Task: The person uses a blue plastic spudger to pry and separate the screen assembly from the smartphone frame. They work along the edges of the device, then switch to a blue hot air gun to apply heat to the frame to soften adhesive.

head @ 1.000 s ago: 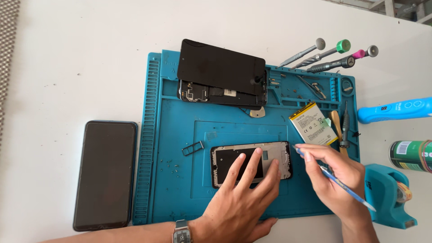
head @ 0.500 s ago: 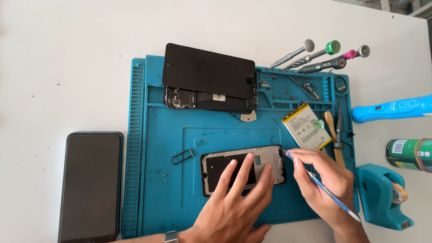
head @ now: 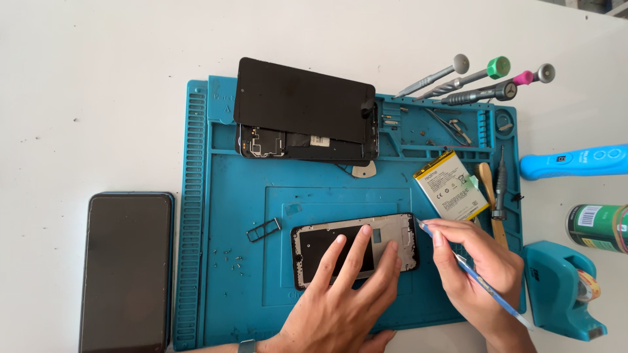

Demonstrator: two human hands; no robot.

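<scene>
Head view: my left hand (head: 343,297) presses flat, fingers spread, on the phone frame (head: 354,248) lying crosswise on the blue mat (head: 222,274), long axis left-right. My right hand (head: 481,271) pinches a thin blue pry tool (head: 474,274) at its right end. Slipping could gouge it. Beyond sits the battery (head: 451,185).

Dark phone (head: 126,271) lying left of the blue repair mat (head: 222,261); screwdrivers (head: 484,82) at top right; battery (head: 451,185), tape dispenser (head: 556,287), green can (head: 598,227) on white worktop (head: 98,78).
</scene>
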